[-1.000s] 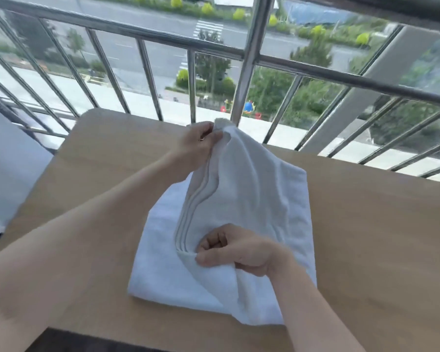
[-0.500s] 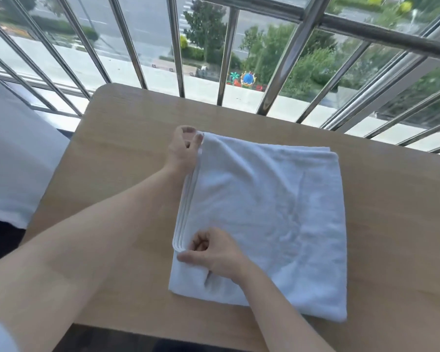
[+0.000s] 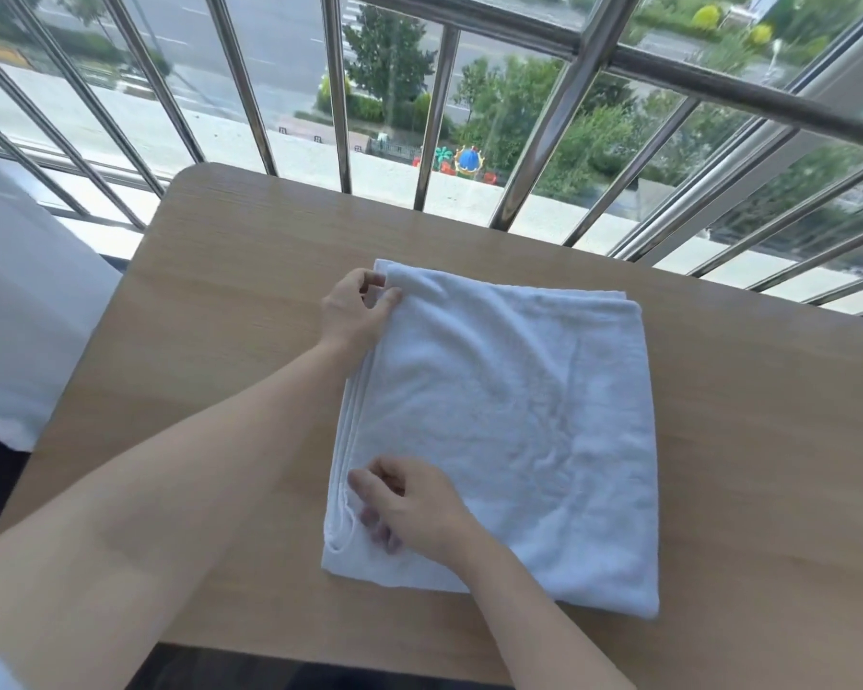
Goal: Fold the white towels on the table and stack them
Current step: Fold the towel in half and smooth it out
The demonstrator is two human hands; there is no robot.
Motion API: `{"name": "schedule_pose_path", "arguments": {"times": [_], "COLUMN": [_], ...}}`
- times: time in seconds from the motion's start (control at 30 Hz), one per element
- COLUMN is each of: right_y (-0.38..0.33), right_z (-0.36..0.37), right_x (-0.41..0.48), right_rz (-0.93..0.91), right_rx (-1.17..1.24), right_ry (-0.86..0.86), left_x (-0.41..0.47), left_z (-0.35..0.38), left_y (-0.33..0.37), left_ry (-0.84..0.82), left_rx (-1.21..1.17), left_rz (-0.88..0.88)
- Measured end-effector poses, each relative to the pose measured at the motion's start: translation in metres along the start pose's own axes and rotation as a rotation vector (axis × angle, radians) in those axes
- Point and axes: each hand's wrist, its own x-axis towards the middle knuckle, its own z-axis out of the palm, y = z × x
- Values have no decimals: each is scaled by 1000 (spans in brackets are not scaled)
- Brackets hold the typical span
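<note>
A white towel (image 3: 509, 430) lies folded flat on the wooden table (image 3: 230, 301), its layered edges along the left side. My left hand (image 3: 355, 311) is at the towel's far left corner and pinches the top layer between thumb and fingers. My right hand (image 3: 409, 510) is at the near left corner, with its thumb on top and its fingertips curled against the layered edge. Only this one towel is on the table.
A steel railing (image 3: 559, 117) runs close behind the table's far edge. White fabric (image 3: 21, 316) hangs beside the table's left side. Bare tabletop shows to the left and right of the towel. The near table edge is just below my forearms.
The half of the towel that both hands held up has come down to the right and now lies flat. Both hands stay at the left corners, and the right fingers have loosened a little.
</note>
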Motion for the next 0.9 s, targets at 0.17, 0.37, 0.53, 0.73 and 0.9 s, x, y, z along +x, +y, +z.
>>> {"name": "schedule_pose_path", "arguments": {"times": [0.17, 0.37, 0.53, 0.73, 0.9], "right_y": [21, 53, 78, 102, 97], "right_z": [-57, -111, -141, -152, -163], "right_x": [-10, -15, -19, -16, -7], "right_rz": [-123, -165, -55, -35, -157], "right_rx": [-6, -424, -756, -919, -991], "right_ry": [448, 758, 752, 616, 585], "left_x": [-28, -33, -33, -48, -99], "left_z": [-3, -3, -4, 6, 4], "left_y": [-14, -4, -1, -13, -24], "left_ry": [-27, 49, 191, 245, 80], "left_rx": [7, 60, 56, 20, 330], "left_rz": [-17, -64, -4, -159, -289]}}
